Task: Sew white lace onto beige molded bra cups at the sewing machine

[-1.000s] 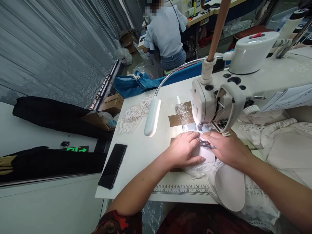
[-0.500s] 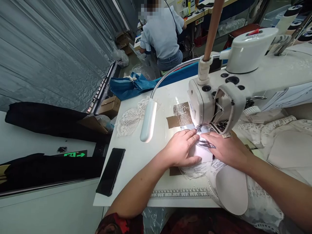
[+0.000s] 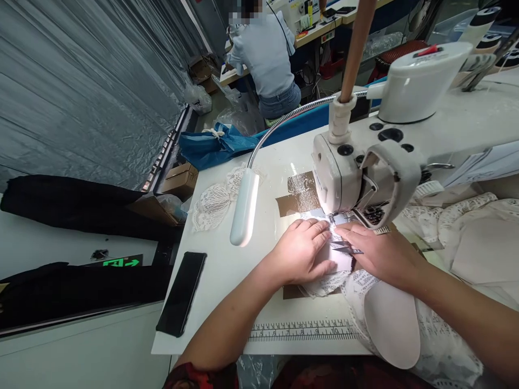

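A white lace piece with a smooth pale panel (image 3: pixel 339 260) lies under the needle area of the white sewing machine (image 3: pixel 336 175). My left hand (image 3: pixel 303 251) rests flat on this piece, fingers stretched toward the presser foot. On the other side, my right hand (image 3: pixel 379 249) presses the fabric with its fingertips beside the needle. Small dark thread snips (image 3: pixel 345 248) are tucked in that hand, their pointed blades jutting left over the fabric. Their handles are hidden in the palm. A smooth pale cup (image 3: pixel 392 323) edged with lace hangs at the table's front, below my right forearm.
A lamp (image 3: pixel 245 208) on a bent metal neck shines from the left. Loose lace (image 3: pixel 213 205), a black phone (image 3: pixel 181 294) and a printed ruler (image 3: pixel 300 332) are on the table. More lace-edged pieces (image 3: pixel 478 243) pile up right. A co-worker (image 3: pixel 265 59) sits beyond.
My view has shifted slightly. Both hands stay on the fabric at the needle, with little movement. The snips' blades look a bit more spread. The co-worker has drawn an arm in and leans left.
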`<act>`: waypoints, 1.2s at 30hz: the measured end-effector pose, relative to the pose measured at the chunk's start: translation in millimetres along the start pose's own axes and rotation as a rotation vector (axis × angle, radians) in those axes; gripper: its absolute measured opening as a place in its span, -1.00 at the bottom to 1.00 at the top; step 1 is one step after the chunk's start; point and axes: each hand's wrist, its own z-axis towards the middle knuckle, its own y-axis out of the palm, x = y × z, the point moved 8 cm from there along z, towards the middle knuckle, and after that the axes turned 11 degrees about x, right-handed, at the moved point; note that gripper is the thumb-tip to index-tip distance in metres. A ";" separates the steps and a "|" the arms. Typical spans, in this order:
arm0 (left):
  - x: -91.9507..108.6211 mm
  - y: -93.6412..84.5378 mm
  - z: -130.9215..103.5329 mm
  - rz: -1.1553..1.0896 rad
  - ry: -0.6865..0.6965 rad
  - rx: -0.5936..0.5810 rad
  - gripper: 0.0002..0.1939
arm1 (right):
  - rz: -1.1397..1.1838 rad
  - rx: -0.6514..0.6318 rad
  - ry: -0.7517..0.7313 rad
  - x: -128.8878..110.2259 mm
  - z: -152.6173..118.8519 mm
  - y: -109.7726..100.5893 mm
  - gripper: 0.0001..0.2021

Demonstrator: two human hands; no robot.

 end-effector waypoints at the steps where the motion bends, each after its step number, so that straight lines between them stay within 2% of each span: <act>1: 0.6 0.9 0.4 0.000 -0.003 0.012 -0.32 | -0.006 0.011 -0.014 -0.4 -0.4 -0.2 -0.52; 12: -2.8 8.8 0.1 0.035 0.006 0.005 -0.21 | -0.037 -0.132 0.051 4.2 -1.4 8.2 -0.48; 20: -3.5 2.5 1.4 0.047 0.015 0.018 -0.36 | -0.045 -0.074 0.027 2.1 -2.6 7.4 -0.49; 26: 4.1 -3.3 0.9 0.050 0.054 0.062 -0.52 | -0.019 0.014 -0.025 0.5 -6.5 3.5 -0.56; 30: 8.2 -0.2 -0.2 0.013 0.080 0.067 -0.54 | -0.056 0.020 -0.045 -0.6 -6.5 3.6 -0.58; 36: 3.6 3.4 -1.1 0.027 0.065 0.082 -0.50 | -0.090 0.016 -0.024 -1.8 -5.4 3.8 -0.56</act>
